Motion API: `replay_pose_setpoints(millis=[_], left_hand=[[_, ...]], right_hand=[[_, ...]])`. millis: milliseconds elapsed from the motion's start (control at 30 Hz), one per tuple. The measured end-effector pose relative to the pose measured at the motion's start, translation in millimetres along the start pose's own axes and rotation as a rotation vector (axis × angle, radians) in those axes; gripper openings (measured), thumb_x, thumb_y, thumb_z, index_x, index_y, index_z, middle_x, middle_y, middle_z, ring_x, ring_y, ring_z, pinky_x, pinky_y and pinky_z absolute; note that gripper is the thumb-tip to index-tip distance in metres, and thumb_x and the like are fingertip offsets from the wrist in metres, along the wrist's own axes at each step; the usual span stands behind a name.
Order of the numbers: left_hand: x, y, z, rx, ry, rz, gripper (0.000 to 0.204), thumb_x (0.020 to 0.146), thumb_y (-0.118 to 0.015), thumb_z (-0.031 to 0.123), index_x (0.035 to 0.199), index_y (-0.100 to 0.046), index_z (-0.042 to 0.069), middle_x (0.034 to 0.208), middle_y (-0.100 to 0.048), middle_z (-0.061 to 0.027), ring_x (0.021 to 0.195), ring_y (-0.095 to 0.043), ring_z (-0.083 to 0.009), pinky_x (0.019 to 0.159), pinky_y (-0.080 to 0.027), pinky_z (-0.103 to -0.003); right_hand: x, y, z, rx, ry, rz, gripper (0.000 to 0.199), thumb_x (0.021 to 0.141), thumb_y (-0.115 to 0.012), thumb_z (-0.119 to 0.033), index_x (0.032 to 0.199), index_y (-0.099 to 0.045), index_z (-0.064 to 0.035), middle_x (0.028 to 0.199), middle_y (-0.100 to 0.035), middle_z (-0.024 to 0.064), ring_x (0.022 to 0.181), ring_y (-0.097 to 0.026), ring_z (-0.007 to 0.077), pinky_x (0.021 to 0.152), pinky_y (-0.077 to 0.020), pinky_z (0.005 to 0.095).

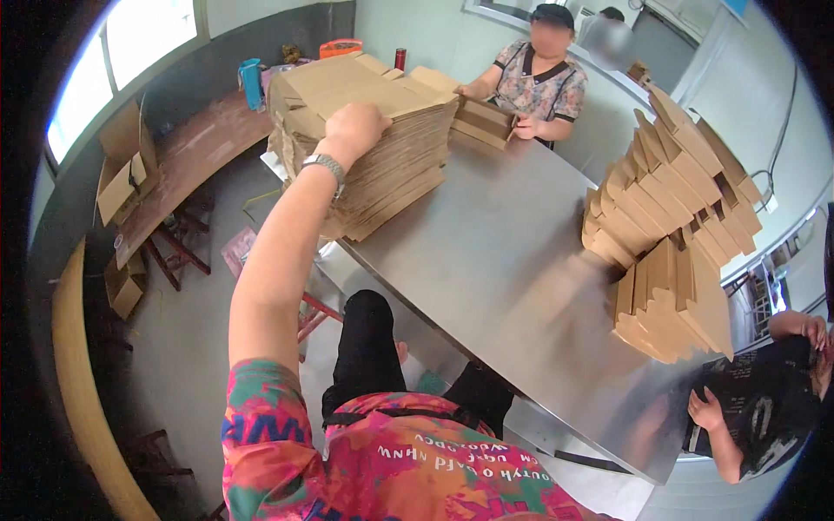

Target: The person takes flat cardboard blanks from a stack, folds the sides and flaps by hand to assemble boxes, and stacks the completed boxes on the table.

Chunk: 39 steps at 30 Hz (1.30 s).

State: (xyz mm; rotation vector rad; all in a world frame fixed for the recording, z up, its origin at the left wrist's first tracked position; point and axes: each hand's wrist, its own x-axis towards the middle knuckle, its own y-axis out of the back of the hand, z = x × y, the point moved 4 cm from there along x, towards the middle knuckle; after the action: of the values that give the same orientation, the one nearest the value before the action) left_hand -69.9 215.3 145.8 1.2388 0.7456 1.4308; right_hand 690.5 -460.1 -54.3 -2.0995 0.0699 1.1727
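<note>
Left hand (356, 128) on top of the tall stack of flattened brown cardboard (400, 165), knuckles up, fingers curled; tips hidden, so cannot tell whether pinching a sheet. Stack directly beneath the hand, on the worktop (486, 252). Beyond the hand, to its right: co-worker (546, 74) holding an open carton (483, 122). Well right of the hand: leaning pile of folded cardboard (665, 191).

Daylight blows out the window (149, 31) on my far left, the metal table (495, 239) before me carries blurry reflections, and straight lines bow toward black edges
</note>
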Motion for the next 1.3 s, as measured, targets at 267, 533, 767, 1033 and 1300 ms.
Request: replay_pose_setpoints(millis=[267,533,767,1033,1300], left_hand=[[25.9,-2.9,-10.1,-0.081,0.124,-0.030,0.035,0.081,-0.064,0.041,0.102,-0.075,0.015,0.102,-0.071,-0.0135,0.097,-0.067,-0.0297,0.088,-0.051,-0.039],[30.4,2.1,-16.9,-0.099,0.085,-0.122,0.038,0.082,-0.060,0.034,0.106,-0.071,0.007,0.112,-0.068,-0.0165,0.108,-0.063,-0.0314,0.092,-0.049,-0.041],[44.2,-2.2,-9.4,0.210,-0.023,0.201,0.026,0.091,-0.051,0.020,0.091,-0.071,0.005,0.097,-0.069,-0.0222,0.093,-0.068,-0.0381,0.079,-0.055,-0.047],[39.0,-11.8,5.0,0.230,-0.188,0.083,0.026,0.087,-0.052,0.024,0.102,-0.062,0.005,0.095,-0.066,-0.0245,0.092,-0.063,-0.0425,0.078,-0.050,-0.053],[68.2,-3.0,-26.1,0.174,-0.241,0.253,0.028,0.092,-0.054,0.026,0.098,-0.062,0.000,0.094,-0.064,-0.0249,0.087,-0.061,-0.0450,0.073,-0.048,-0.053]], right_hand=[[10.6,20.7,33.6,0.240,0.057,0.208,0.039,0.091,-0.054,-0.032,0.118,-0.059,-0.0037,0.106,-0.066,0.0127,0.096,-0.060,0.0282,0.082,-0.0473,0.0377],[-1.8,32.2,102.0,0.446,0.127,0.426,0.038,0.091,-0.054,-0.031,0.117,-0.059,-0.0035,0.105,-0.066,0.0136,0.095,-0.060,0.0291,0.081,-0.0476,0.0388],[-33.8,62.4,162.9,0.714,0.199,0.617,0.038,0.091,-0.054,-0.031,0.117,-0.059,-0.0032,0.105,-0.066,0.0144,0.093,-0.061,0.0300,0.081,-0.0480,0.0399],[-142.9,233.0,262.1,1.632,0.334,0.842,0.038,0.090,-0.054,-0.030,0.116,-0.059,-0.0030,0.104,-0.066,0.0152,0.092,-0.061,0.0309,0.080,-0.0484,0.0410],[-169.0,237.7,376.9,2.277,0.269,1.033,0.037,0.090,-0.054,-0.030,0.115,-0.059,-0.0028,0.103,-0.066,0.0161,0.090,-0.062,0.0319,0.079,-0.0487,0.0421]])
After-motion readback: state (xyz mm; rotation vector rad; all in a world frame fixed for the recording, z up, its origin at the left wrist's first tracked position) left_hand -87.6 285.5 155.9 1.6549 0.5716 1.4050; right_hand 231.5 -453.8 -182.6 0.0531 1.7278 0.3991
